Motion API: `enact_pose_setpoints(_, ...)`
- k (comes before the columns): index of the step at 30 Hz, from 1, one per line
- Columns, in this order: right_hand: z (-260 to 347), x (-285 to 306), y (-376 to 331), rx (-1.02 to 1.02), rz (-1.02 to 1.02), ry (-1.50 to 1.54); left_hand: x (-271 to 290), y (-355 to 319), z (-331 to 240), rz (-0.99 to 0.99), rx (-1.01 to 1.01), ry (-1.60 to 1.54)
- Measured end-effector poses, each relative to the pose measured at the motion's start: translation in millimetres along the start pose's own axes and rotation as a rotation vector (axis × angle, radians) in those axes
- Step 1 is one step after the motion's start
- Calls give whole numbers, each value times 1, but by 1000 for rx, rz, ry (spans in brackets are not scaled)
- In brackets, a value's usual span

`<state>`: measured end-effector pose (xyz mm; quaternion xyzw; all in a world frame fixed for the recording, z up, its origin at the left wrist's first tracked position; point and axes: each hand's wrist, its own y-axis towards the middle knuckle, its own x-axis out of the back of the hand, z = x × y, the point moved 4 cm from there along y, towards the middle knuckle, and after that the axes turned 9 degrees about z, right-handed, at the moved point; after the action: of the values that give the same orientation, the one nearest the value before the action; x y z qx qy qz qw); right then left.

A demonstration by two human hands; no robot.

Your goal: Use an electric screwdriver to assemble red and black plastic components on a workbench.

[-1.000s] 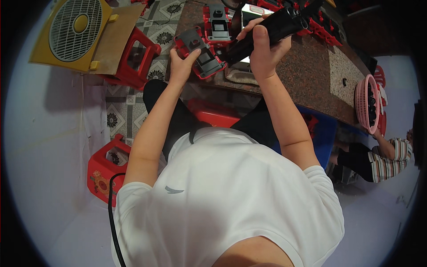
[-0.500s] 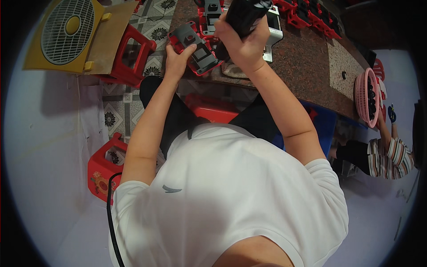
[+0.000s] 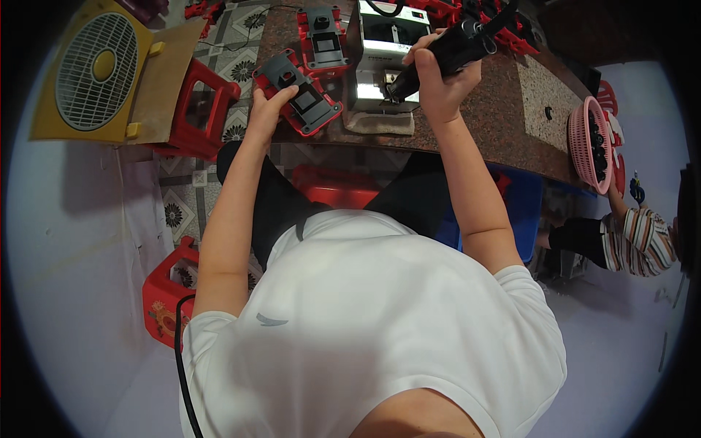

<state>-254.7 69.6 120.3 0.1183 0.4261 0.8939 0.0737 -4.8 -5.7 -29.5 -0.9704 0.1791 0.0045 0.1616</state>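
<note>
My left hand [image 3: 269, 111] grips the near edge of a red and grey plastic housing [image 3: 307, 109], its thumb on the grey face. My right hand [image 3: 447, 89] is wrapped round a black electric screwdriver [image 3: 456, 52], which is tilted. Its tip points down left to the front of a white and silver box-shaped machine [image 3: 365, 89], perhaps a screw feeder; whether it touches is too small to tell. Just beyond the held housing lies a second red and grey housing [image 3: 322, 40]. A folded beige cloth [image 3: 380, 123] lies at the machine's foot.
The speckled brown table [image 3: 489, 124] carries several red and black housings [image 3: 504, 33] at the back right. A pink basket [image 3: 582, 142] of black parts is at the right, near a person in a striped top [image 3: 637, 237]. To the left, a yellow fan [image 3: 102, 66] stands by a red stool [image 3: 208, 102].
My right hand has swung the screwdriver from above the housing rightward to the machine's front. The left hand still holds the housing. The whole view has shifted slightly.
</note>
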Motion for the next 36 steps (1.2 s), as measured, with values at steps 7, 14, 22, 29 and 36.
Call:
enact_pose_setpoints(7,-5,-1,11,4,10,-14,1,0,-7,35,51,-15)
enact_pose_setpoints(14,22,-41,34,-178,-48,391,0,13,17,45,-15,-242)
enact_pose_setpoints(22,36,-88,10,-90,100,385,-7,6,11,5,-70,-266)
enact_pose_setpoints(29,34,-102,6,-69,139,314,-9,0,6,20,-103,-307)
enact_pose_setpoints(36,39,-115,10,-120,199,189,-6,15,26,41,-113,-307)
